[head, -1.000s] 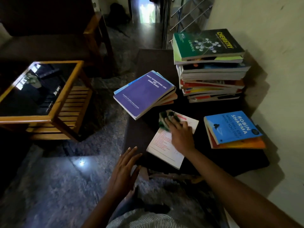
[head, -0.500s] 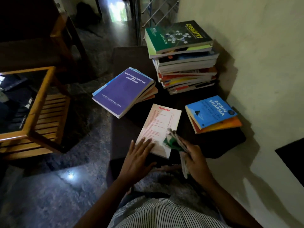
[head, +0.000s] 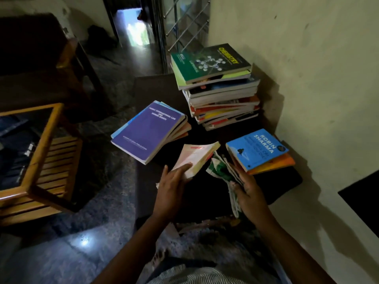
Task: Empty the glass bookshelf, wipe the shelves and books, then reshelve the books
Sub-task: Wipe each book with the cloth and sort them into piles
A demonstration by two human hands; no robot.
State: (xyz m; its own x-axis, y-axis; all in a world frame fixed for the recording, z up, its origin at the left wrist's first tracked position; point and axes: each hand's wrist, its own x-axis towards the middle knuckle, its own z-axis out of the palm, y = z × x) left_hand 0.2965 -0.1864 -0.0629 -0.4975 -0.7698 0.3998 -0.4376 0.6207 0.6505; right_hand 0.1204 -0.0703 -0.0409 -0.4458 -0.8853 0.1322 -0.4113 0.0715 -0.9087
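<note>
- Books lie in four groups on a dark low surface (head: 155,89) against a pale wall (head: 307,58).
- White-and-pink book (head: 198,158) at centre, near edge gripped by left hand (head: 171,187), far edge tipped up off the surface; page block faces right.
- Left hand: fingers curled over the near end of that book, thumb side up; grasping it.
- Right hand (head: 249,193) clenched around a green-and-white cloth (head: 220,170); cloth bunches up above the fingers and a strip hangs down under the palm.
- Cloth sits just right of the tipped book, between it and the blue stack; contact with the book cannot be told.
- Purple book (head: 148,131) tops a small pile at left-centre, near corner overhanging the surface edge; a light blue cover and orange-edged books show under it.
- Tall stack (head: 222,99) at the back by the wall, green chemistry book (head: 211,63) on top, mixed red, yellow and white spines below.
- Blue book (head: 256,149) reading "ROBIN SHARMA" at right, lying on an orange book (head: 274,163), close to the wall.
- Wooden table (head: 39,160) with dark glass top and slatted lower shelf stands on the floor at left, well apart from the books.
- Polished stone floor (head: 82,242) with a light glint near bottom left.
- Metal stair railing (head: 184,23) and a bright doorway (head: 135,33) at the back.
- Striped clothing (head: 196,275) at the bottom edge, both forearms reaching forward.
</note>
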